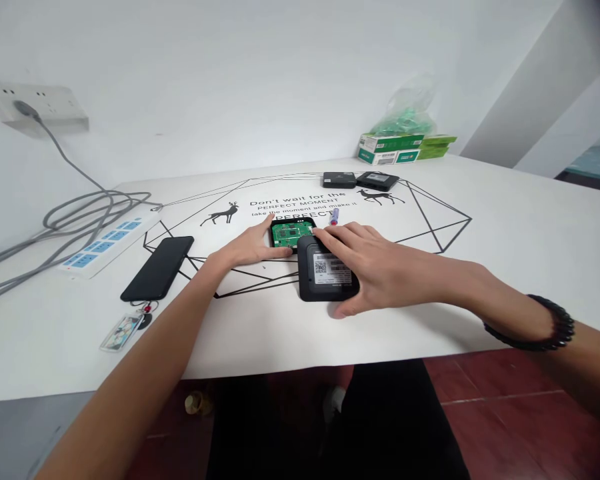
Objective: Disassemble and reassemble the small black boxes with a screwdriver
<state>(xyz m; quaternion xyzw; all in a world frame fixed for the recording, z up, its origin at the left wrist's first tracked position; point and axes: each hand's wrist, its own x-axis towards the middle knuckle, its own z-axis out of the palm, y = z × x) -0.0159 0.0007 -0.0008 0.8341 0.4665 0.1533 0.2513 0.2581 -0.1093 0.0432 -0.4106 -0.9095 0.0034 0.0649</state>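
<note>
On white tabletop (260, 327), right hand (367, 263) holds black casing (311, 279)

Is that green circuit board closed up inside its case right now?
No, the green circuit board shows face up in an open black case, which the left hand holds.

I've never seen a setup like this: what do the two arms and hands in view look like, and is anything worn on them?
Both are a person's own, and both are bare, without gloves; no sleeve shows. The left hand and its forearm carry nothing worn. Above the right hand, the wrist wears a dark bracelet of shiny round beads.
</note>
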